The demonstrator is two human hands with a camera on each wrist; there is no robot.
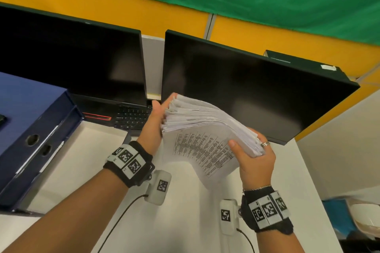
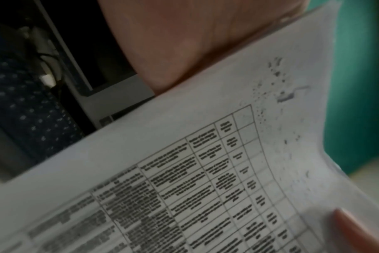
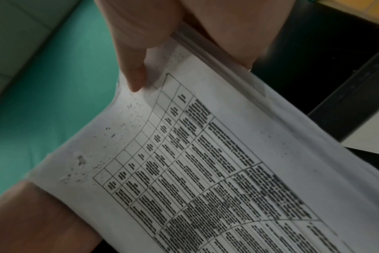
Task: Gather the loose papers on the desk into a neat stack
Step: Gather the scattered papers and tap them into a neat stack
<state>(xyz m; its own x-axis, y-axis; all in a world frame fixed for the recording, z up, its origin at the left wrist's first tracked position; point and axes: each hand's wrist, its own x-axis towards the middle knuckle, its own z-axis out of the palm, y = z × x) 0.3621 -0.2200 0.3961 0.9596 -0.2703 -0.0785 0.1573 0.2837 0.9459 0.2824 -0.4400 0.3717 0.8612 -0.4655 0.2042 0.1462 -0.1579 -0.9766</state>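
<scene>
the white desk (image 1: 86, 170) runs under everything, with 2 dark monitors (image 1: 236, 88) standing at its back edge and a laptop (image 1: 131, 118) low between them. at the left edge sit 2 blue binders (image 1: 30, 119), lying flat side by side.

the stack of papers (image 1: 205, 121) is off the desk, held up in the air in front of the right monitor, well above the surface. it is thick, bowed upward in the middle, and its sheet edges are fanned and uneven at the left end. the face turned toward the person shows a printed table.

the left hand (image 1: 153, 127) presses along the stack's left end, fingers extended up its edge; whether the thumb is curled round the sheets i cannot tell from the head view, and the left wrist view shows only the palm against the paper. the right hand (image 1: 255, 160) grips the right end, thumb (image 1: 236, 147) on the printed face and fingers wrapped behind; a ring (image 1: 265, 144) shows on 1 finger.

risks, as i judge them: the bend stores spring, so a loosened right grip could let sheets splay or slide out. the ragged left edge means inner pages are not squared; lowering it now would leave an untidy pile. tapping on the desk near the laptop could knock the keys.
</scene>
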